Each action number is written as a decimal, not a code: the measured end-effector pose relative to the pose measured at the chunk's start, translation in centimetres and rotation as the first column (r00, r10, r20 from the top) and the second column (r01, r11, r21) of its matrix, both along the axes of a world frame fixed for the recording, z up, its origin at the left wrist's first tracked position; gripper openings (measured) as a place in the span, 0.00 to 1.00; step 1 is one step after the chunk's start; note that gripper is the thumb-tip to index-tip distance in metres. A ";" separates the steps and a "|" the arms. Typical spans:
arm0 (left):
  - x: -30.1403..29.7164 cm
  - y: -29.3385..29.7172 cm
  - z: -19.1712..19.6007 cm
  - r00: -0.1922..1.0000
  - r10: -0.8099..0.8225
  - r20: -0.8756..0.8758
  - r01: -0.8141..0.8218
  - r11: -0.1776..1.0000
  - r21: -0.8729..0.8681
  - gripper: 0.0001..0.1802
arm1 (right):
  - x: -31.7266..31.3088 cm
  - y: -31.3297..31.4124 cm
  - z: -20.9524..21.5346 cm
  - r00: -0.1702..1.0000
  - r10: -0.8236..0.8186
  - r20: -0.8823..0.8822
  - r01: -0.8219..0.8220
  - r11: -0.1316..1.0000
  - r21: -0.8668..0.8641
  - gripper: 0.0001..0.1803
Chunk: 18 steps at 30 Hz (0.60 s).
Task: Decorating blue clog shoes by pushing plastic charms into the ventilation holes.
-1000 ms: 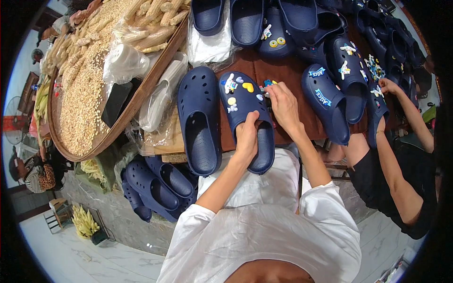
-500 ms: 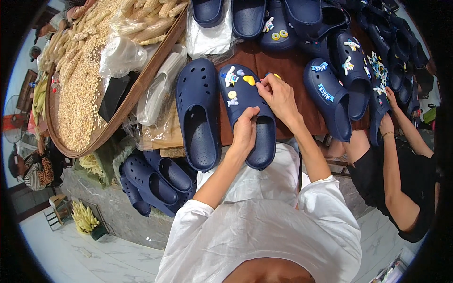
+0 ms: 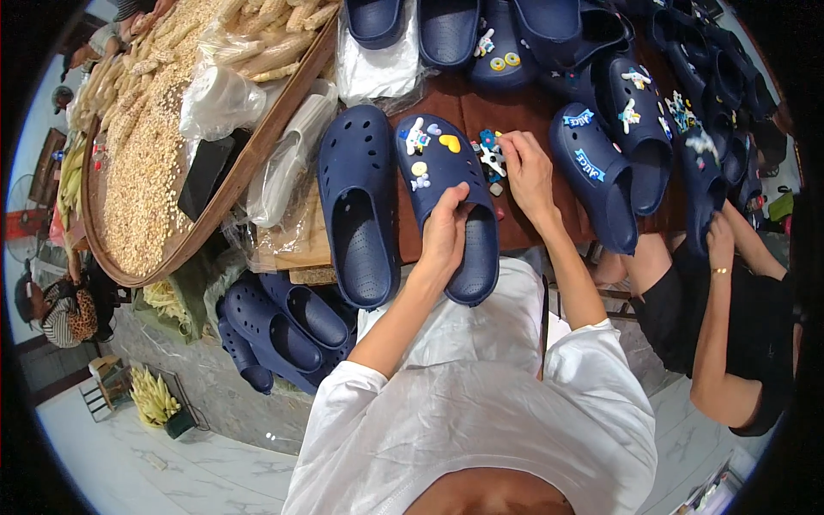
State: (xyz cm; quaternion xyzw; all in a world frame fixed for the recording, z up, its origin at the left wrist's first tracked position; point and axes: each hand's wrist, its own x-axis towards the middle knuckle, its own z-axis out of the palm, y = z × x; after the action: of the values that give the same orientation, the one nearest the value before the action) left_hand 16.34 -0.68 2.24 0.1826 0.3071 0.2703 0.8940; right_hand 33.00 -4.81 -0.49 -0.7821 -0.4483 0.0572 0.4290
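My left hand point(image 3: 446, 232) grips a navy clog point(image 3: 433, 176) at its strap-side opening, thumb on top. White, yellow and pale purple charms, among them a yellow heart point(image 3: 449, 142), sit on the clog's upper. My right hand point(image 3: 528, 172) is apart from the clog, just right of a small pile of colourful shoe charms point(image 3: 491, 161) on the brown table. Its fingers are curled together at the tips; whether a charm is between them is hidden. A plain navy clog point(image 3: 356, 206) without charms lies to the left.
Right of my hand lies a clog with blue banner charms point(image 3: 588, 167); more decorated clogs point(image 3: 631, 103) crowd behind. A co-worker's hands point(image 3: 719, 236) hold another clog point(image 3: 702, 184). At left stands a big woven tray point(image 3: 283, 112) of corn kernels. Loose clogs point(image 3: 275, 330) lie below the table edge.
My right hand has moved right, off the clog to beside the charm pile, which now shows. My left hand keeps its hold. The co-worker's clog and hands have shifted.
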 end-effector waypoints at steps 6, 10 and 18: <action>-0.7 -1.1 -1.1 0.996 0.093 0.009 -0.093 0.995 0.026 0.22 | -1.7 -2.4 -0.7 0.998 -0.044 0.055 0.039 0.995 0.089 0.08; -2.1 -3.2 -2.1 0.988 0.093 0.124 -0.103 0.992 0.076 0.24 | -0.9 -3.6 -1.8 0.998 -0.065 0.021 0.065 0.998 -0.007 0.08; -6.6 -2.8 1.5 0.953 0.181 -0.244 0.054 0.690 0.721 0.12 | -1.8 -3.4 -0.3 0.980 -0.066 0.187 0.038 0.988 0.151 0.05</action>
State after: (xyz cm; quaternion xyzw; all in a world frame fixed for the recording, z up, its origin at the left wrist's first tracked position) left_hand 9.72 -3.44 3.72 0.5458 0.3129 0.3694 0.6839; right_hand 31.21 -8.18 -0.82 -0.7618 -0.4699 -0.0628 0.4415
